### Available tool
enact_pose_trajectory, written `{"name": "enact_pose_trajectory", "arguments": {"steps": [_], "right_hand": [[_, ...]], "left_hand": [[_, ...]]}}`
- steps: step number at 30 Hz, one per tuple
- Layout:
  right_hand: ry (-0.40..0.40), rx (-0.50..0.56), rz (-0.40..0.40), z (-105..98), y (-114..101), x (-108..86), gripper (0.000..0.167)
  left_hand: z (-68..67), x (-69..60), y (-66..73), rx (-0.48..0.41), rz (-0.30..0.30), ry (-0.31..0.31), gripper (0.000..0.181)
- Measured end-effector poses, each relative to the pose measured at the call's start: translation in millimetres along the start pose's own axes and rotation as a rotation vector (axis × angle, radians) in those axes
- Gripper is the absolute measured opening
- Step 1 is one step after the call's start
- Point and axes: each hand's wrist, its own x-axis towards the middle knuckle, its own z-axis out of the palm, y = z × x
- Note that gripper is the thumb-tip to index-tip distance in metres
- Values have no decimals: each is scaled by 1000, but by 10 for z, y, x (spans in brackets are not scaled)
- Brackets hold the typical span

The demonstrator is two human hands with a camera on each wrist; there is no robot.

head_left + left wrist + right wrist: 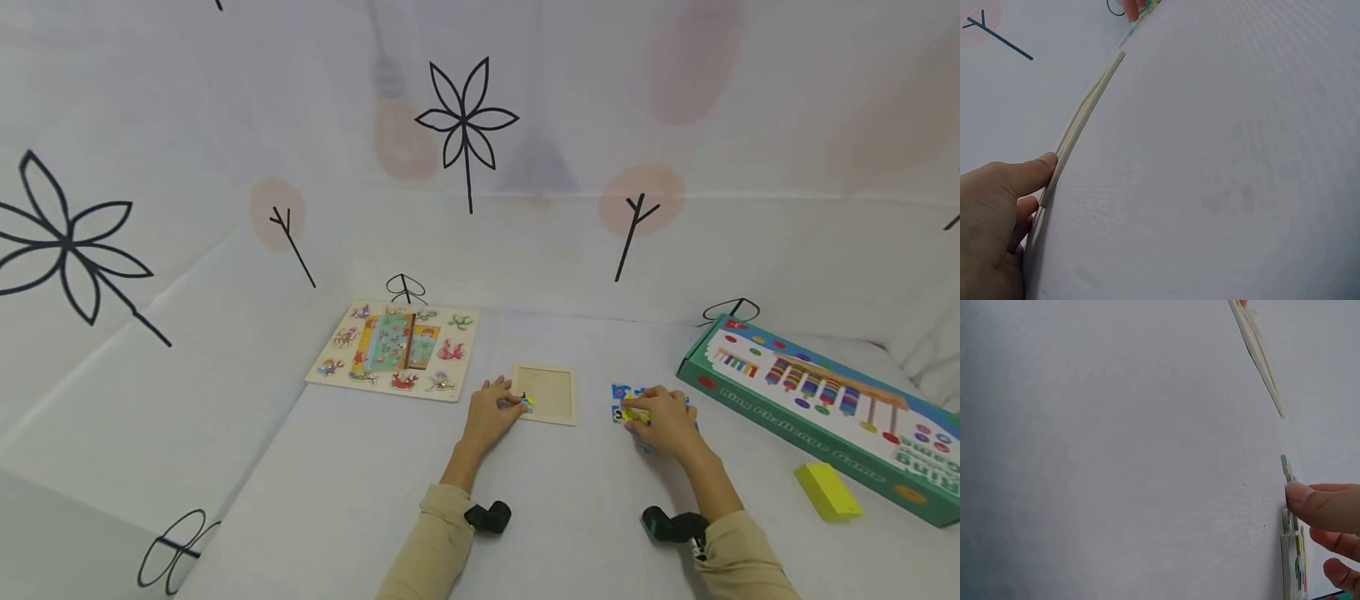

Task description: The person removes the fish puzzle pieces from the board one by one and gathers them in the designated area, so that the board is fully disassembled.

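Observation:
My left hand (492,414) is at the near left corner of a shallow square wooden puzzle tray (546,421). Its thumb and fingers hold that corner, and the left wrist view shows the thumb (1040,170) against the tray's edge. A small blue and yellow puzzle piece (528,403) lies in the corner beside the fingertips. To the right, my right hand (666,422) is over a group of colourful jigsaw pieces (619,392), partly covering them. Its thumb (1319,503) and index finger pinch a piece among them, mostly hidden by the fingers.
A sea-animal puzzle board (390,385) lies at the back left with a colourful item on it. On the right lies a long green Ring Challenge Game box (795,417), and a yellow block (828,492) is in front of it. A printed white cloth hangs behind the table.

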Motion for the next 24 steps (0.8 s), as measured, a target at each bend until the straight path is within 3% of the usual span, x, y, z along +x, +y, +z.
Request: {"name": "enact_pose_trajectory", "arguments": {"steps": [24], "right_hand": [[-2, 22, 38, 29, 20, 24, 29]], "left_hand": [[12, 2, -13, 13, -2, 4, 10]]}}
